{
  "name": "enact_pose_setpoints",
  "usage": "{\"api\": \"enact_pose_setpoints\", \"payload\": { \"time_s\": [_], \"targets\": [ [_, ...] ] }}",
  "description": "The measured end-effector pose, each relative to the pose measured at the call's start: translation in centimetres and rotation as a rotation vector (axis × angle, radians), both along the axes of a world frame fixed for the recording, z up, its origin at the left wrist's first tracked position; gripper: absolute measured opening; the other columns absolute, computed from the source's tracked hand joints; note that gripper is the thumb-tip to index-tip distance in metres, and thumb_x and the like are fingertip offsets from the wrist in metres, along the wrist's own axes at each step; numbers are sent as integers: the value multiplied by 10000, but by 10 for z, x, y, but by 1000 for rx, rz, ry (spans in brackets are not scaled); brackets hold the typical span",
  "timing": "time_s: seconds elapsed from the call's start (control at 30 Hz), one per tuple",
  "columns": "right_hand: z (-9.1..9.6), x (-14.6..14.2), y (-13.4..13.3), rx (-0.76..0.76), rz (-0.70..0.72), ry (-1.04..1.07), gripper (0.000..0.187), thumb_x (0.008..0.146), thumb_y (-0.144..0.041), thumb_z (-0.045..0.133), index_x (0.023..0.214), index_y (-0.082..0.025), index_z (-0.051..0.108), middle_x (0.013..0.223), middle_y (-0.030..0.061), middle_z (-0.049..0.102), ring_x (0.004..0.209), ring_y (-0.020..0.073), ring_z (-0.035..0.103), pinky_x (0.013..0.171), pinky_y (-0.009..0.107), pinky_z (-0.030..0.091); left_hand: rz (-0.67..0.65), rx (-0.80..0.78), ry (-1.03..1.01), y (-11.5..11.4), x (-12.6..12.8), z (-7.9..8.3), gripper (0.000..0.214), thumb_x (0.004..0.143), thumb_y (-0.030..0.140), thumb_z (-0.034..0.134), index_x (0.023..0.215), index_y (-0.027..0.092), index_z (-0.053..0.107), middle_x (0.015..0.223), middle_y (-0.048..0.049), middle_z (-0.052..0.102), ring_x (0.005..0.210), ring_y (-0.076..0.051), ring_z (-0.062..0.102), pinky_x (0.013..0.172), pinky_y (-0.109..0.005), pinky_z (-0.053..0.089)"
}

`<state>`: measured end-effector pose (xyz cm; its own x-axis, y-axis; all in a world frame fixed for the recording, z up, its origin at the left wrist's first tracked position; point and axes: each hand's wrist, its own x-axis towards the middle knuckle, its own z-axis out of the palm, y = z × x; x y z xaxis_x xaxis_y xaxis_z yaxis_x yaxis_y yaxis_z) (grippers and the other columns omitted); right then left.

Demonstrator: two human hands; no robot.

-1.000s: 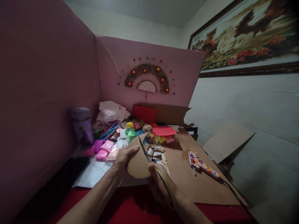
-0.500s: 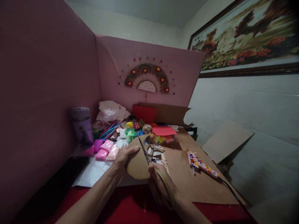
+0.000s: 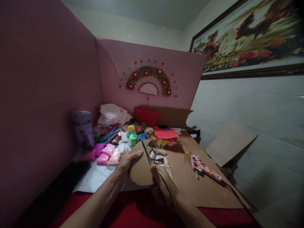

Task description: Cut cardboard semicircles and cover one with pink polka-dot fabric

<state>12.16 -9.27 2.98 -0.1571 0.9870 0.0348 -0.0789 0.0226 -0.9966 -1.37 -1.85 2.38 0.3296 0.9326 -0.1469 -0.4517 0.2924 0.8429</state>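
My left hand grips the left edge of a rounded brown cardboard piece, thumb on top. My right hand is closed round the handles of a pair of scissors. The blades run up along the cardboard's right edge, pointing away from me. Both hands hover just above the table's near edge, over a small frame of brown strips on a large brown sheet.
Pink clay packets, coloured sticks and bright clay lumps crowd the left and back. A purple bottle stands by the pink wall. A dotted glue gun with a black cord lies right. Red paper lies behind.
The cardboard piece and both hands have shifted only slightly; the scissor blades have crept a little along the cardboard edge. The view has tilted down a touch.
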Motion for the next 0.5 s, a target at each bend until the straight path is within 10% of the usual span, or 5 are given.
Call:
{"api": "enact_pose_setpoints", "payload": {
  "time_s": [0.5],
  "targets": [
    [-7,-1,7,21,-44,104,599,614,-761,513,636,-163,486,463,-67,356,375,45,294,356,182,260,9,-3,-41,-1,-3,2,238,622,214,700,827,111,635,632,-64,696,502,-183,628,499,-281,509]
  ]
}}
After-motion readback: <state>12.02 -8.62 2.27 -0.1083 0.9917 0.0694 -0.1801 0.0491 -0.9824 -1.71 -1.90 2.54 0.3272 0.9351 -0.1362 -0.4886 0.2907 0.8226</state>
